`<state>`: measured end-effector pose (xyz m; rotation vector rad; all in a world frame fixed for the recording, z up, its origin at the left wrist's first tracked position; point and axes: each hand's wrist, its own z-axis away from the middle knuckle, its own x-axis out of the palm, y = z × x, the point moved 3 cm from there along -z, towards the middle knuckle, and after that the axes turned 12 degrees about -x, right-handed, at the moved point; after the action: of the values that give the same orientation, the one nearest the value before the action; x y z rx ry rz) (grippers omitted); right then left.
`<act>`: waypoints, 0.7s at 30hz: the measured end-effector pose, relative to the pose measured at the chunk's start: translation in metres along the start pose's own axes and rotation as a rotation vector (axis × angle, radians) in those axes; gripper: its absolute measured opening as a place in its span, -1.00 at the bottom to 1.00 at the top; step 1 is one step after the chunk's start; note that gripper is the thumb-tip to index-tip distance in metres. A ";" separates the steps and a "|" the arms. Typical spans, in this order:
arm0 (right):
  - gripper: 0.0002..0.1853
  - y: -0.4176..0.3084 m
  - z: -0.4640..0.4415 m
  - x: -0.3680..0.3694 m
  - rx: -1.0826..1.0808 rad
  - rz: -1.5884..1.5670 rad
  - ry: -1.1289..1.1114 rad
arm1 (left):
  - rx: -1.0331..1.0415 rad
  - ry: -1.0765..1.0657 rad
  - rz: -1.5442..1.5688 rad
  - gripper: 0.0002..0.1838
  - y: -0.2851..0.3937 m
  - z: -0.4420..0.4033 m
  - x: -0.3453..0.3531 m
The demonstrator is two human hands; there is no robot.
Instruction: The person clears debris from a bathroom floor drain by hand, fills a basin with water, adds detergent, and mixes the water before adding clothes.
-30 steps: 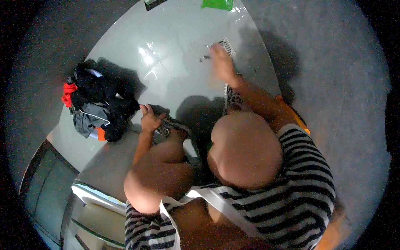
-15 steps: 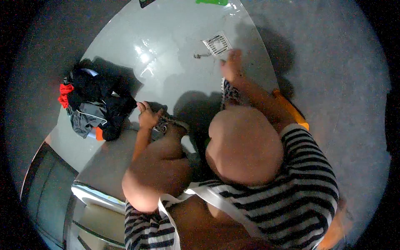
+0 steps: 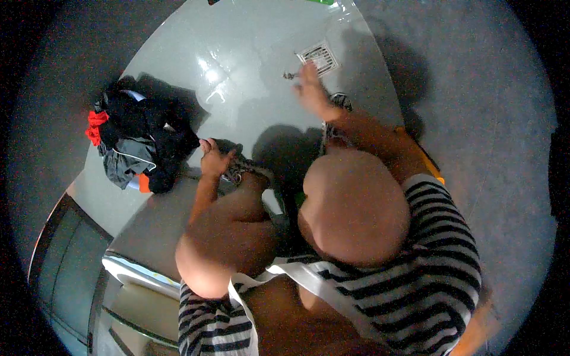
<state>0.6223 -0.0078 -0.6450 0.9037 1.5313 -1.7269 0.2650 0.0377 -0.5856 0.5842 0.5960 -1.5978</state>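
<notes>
My right hand (image 3: 313, 95) is over the wet floor (image 3: 249, 65), just short of the square drain grate (image 3: 320, 58). Its fingers are blurred but stretched out, the thumb apart, and nothing shows in them. A small dark clump (image 3: 290, 76), perhaps hair, lies beside the grate, close to those fingertips. My left hand (image 3: 214, 160) is by my left shoe (image 3: 237, 169), fingers extended and thumb spread. Its fingertips reach the edge of a heap of clothes (image 3: 160, 139), mostly black and grey with red and orange bits; whether they touch it I cannot tell.
My bent knees (image 3: 356, 207) rise between my arms. At lower left are a dark-framed door (image 3: 71, 267) and a white-edged fixture (image 3: 136, 276). A yellow-orange object (image 3: 424, 157) lies behind my right forearm. Something green (image 3: 323, 2) shows at the top edge; grey wall (image 3: 475, 107) stands on the right.
My right hand has moved left and slightly up, from the grate's lower right to beside the dark clump. My left hand stays by the clothes. The view has shifted slightly.
</notes>
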 end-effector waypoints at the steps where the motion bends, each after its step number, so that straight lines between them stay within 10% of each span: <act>1: -0.32 -0.013 0.003 -0.005 -0.003 0.002 -0.001 | -0.007 0.009 -0.026 0.04 0.000 -0.001 0.001; 5: -0.29 -0.032 0.008 -0.025 -0.129 -0.186 -0.132 | -0.039 -0.051 0.010 0.05 0.004 0.000 -0.004; 9: -0.26 0.008 0.023 -0.040 0.349 0.098 0.161 | 0.023 -0.025 0.038 0.07 -0.008 -0.008 0.014; 15: -0.26 -0.024 0.038 -0.022 -0.163 -0.252 -0.099 | 0.014 -0.018 0.001 0.06 0.003 0.004 -0.008; 18: -0.30 0.038 0.082 -0.056 0.321 -0.167 0.579 | -0.018 -0.065 0.026 0.06 0.005 0.006 -0.014; 21: -0.29 0.125 0.173 -0.044 0.885 0.244 0.654 | -0.007 -0.051 0.029 0.05 0.003 0.004 -0.006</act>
<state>0.7378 -0.1924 -0.6629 2.1626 0.8607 -2.0327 0.2684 0.0391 -0.5790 0.5431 0.5531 -1.5785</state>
